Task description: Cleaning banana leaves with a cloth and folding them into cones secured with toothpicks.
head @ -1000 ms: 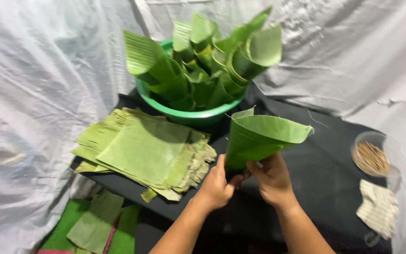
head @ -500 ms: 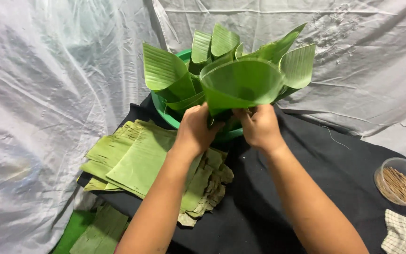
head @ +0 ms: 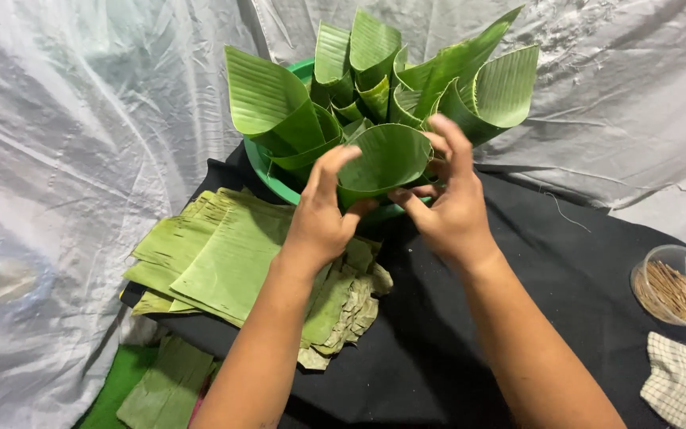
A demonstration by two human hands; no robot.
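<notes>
A rolled green banana-leaf cone (head: 387,159) stands at the front of a green basin (head: 267,175), among several other leaf cones (head: 359,71). My left hand (head: 323,214) curls around the cone's left rim, fingers above and thumb below. On the cone's right side is my right hand (head: 446,202), its fingers spread and its thumb and index fingertip touching the leaf. Both forearms reach in from the bottom edge.
A stack of flat banana-leaf pieces (head: 224,254) lies left of my hands on a black cloth (head: 565,278). At the right edge are a clear round container of thin sticks (head: 664,290) and a checked cloth (head: 676,381). White sheeting (head: 57,159) surrounds everything; loose leaves (head: 164,381) lie lower left.
Both hands carried the cone from low over the black cloth up and forward to the basin, and it now sits among the other cones. My right fingers have spread apart.
</notes>
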